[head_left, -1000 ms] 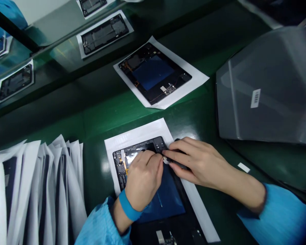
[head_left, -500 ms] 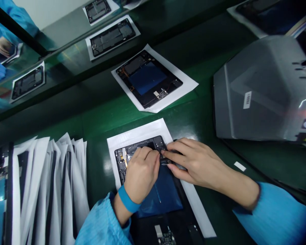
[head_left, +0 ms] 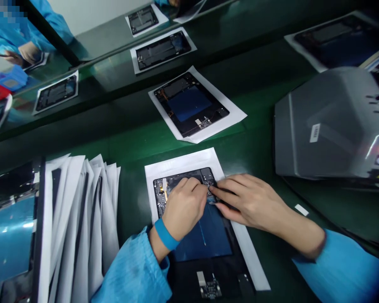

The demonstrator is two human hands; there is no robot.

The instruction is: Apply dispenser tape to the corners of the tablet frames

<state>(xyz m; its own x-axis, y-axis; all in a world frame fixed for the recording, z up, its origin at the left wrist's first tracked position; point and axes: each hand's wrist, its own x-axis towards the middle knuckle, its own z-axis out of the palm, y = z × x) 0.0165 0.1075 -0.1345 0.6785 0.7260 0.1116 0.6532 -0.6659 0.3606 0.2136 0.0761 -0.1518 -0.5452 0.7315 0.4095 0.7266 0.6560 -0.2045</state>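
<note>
An opened tablet body with a blue battery panel lies on a white sheet on the green mat, right in front of me. My left hand rests on its upper part with curled fingers pressing near the top edge. My right hand lies beside it, fingertips meeting the left hand's at a small part near the tablet's upper right corner. What sits under the fingertips is hidden. Both sleeves are light blue; a blue band circles the left wrist.
A second opened tablet on white paper lies farther back. A row of upright white-sleeved units stands at the left. A grey machine housing with a red light sits at the right. More tablets lie along the rear strip, where another person's hand works.
The view has shifted, so everything sits a little lower and to the right. Both hands have stayed on the tablet's upper edge, fingertips close together, with only small finger movements.
</note>
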